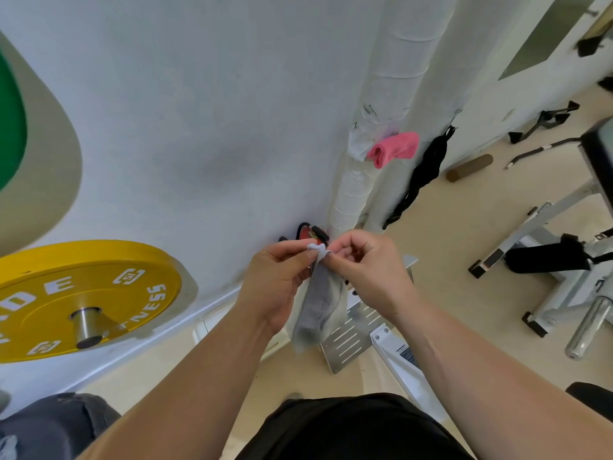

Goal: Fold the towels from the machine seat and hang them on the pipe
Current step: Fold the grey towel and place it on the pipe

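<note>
Left hand (282, 280): fingers pinching grey towel (320, 307) top
Right hand (366, 263): pinching same edge
Pink towel (394, 149): on pipe (374, 127)

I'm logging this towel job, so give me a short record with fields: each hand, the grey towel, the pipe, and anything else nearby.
left hand: pinches the top edge of the small grey cloth towel
right hand: pinches the same top edge
grey towel: hangs down between both hands
pipe: white tape-wrapped pipe against the wall
at pipe: pink cloth towel hanging
nearby: round yellow weight plate on a metal peg
</note>
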{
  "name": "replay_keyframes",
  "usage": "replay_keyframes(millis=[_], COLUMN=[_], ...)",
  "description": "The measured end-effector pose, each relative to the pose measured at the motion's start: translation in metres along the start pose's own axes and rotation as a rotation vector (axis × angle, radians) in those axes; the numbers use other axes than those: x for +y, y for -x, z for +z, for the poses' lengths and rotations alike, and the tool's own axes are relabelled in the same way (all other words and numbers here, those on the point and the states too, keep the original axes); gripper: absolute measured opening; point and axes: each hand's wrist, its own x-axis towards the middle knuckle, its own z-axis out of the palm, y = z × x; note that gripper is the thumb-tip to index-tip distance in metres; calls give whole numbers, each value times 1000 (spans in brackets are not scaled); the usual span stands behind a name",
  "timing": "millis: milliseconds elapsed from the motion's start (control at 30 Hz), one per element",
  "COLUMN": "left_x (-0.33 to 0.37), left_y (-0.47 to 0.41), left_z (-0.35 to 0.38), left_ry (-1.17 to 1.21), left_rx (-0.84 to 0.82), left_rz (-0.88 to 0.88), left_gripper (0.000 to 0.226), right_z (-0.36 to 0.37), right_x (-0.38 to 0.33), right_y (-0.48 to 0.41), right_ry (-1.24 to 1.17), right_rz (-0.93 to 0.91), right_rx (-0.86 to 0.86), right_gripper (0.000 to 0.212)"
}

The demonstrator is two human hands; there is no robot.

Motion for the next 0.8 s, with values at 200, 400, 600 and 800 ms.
replay_keyframes(millis=[200, 400, 600, 800], left_x=[-2, 3, 15, 24], left_y=[0, -2, -3, -1], left_z=[4, 1, -3, 3], left_ry=[-110, -316, -481, -556], left_rx=[-2, -62, -170, -181], left_rz=[14, 79, 143, 167], left_gripper=[11, 12, 14, 10], right_z=[-7, -11, -15, -21], right_x=[-1, 0, 2, 1], right_y=[0, 0, -2, -5], right_ry=[-42, -26, 23, 48], right_rz=[35, 65, 57, -15], right_rx=[-16, 11, -39, -92], right_gripper=[14, 20, 15, 17])
